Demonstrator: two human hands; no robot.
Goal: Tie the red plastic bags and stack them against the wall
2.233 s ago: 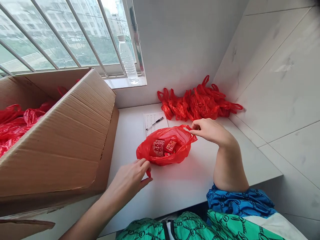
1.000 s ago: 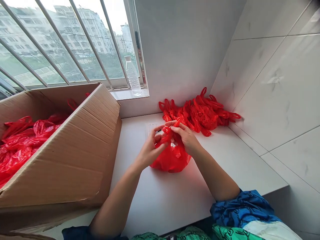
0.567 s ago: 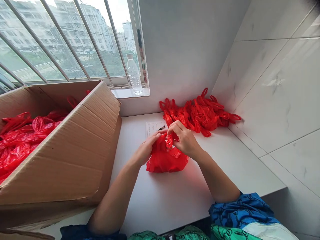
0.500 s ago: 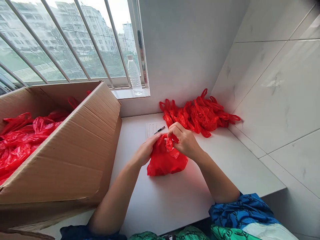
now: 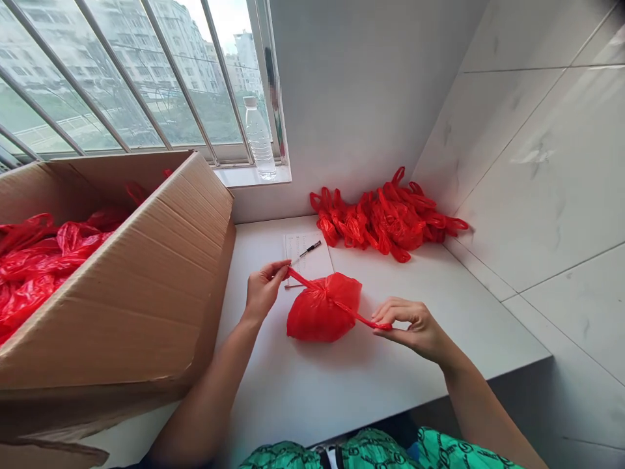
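A filled red plastic bag [image 5: 317, 316] sits on the white table in front of me, its neck drawn tight at the top. Its two handles are pulled out to opposite sides. My left hand [image 5: 262, 290] is closed, pinching the end of one handle at the bag's upper left. To the lower right, my right hand [image 5: 410, 327] pinches the other handle between thumb and fingers. What the bag contains is hidden by the plastic.
A large cardboard box [image 5: 146, 293] with red bags inside stands at left. Behind the bag lie a paper sheet [image 5: 319, 264] and a pen [image 5: 310, 248]. A pile of red bags [image 5: 390, 218] rests against the wall. A water bottle [image 5: 260, 140] stands on the windowsill.
My hands were close together over the bag's top and have moved apart, left hand leftward, right hand right and down. The handles are now stretched out and the neck is cinched.
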